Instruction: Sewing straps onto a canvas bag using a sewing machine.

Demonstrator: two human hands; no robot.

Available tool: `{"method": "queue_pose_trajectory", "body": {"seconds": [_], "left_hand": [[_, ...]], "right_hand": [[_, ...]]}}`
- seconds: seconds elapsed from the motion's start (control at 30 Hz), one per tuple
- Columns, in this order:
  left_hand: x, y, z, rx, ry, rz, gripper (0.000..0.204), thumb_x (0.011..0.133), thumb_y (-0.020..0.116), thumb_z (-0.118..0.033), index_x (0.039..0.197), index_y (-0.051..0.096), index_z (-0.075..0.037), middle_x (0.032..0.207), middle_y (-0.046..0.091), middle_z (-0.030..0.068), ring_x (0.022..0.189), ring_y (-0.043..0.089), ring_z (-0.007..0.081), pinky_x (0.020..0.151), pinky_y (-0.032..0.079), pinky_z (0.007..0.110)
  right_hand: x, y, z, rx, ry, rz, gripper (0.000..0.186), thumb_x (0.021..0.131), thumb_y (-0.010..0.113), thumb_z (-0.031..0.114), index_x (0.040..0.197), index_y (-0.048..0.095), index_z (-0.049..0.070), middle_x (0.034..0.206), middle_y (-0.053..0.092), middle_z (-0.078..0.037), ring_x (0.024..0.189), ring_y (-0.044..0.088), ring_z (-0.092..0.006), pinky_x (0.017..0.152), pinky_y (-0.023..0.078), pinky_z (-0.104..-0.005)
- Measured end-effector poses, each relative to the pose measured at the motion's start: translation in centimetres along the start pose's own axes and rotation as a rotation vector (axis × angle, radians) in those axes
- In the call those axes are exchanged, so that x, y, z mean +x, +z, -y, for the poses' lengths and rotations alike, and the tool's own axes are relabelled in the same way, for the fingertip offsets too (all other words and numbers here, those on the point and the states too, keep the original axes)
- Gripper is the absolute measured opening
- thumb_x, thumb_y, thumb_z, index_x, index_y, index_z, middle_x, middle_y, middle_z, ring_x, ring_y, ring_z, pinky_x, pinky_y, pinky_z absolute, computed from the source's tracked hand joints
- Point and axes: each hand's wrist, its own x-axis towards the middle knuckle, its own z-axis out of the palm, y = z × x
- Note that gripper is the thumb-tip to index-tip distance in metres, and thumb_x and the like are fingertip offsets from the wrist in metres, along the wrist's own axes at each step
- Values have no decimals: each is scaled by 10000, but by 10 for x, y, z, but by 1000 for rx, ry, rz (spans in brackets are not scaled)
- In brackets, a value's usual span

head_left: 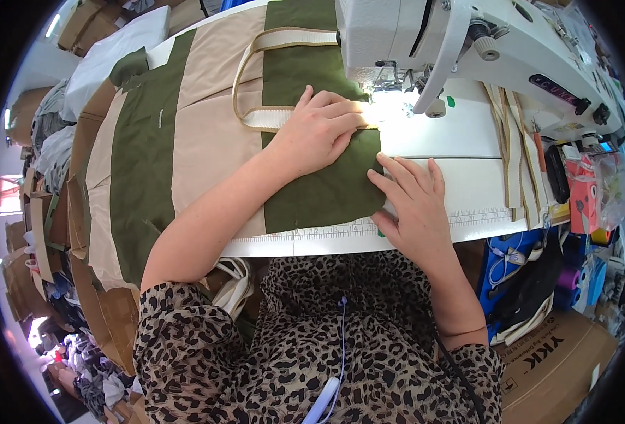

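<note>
Cloth striped green-and-beige [206, 141], likely soft, light; hold corner near front edge of white desk [475, 185]. Left hand [314, 131], right hand [413, 201] apart, fingers unclenched.

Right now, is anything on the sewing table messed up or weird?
Nothing looks spilled or broken. The striped fabric has a few creases in a beige band, so it isn't perfectly smooth, and the loose straps lie a bit jumbled. Neither seems very odd.

Left hand [317, 128] lies palm down — right hand [417, 205], fingers spread.
</note>
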Motion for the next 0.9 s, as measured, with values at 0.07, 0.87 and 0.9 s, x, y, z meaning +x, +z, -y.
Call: {"method": "queue_pose_trajectory", "body": {"seconds": [0.07,0.87,0.9], "left_hand": [[2,1,2,-4,-7,-7,218,891,683,-106,1102,721,-145,1194,692,10,1135,616,255,1067,435,627],[6,5,19,-15,70,-68,268,857,643,-13,1090,728,-114,1219,705,31,1121,622,261,974,471,407],[9,6,23,-23,75,-75,264,857,638,-11,1083,731,-109,1216,706,35,1123,621,264,978,471,403]], "right_hand": [[1,-1,-1,1,0,12,559,768,777,226,1291,620,105,1456,524,-41,1352,461,-241,1183,228,-596],[-1,5,-2,-13,-35,-49,445,786,764,238,1207,668,130,1398,573,-15,1308,496,-247,1181,234,-554],[1,4,-2,-20,-23,-41,452,819,754,270,1237,663,126,1412,567,-19,1309,491,-240,1177,229,-546]]}}
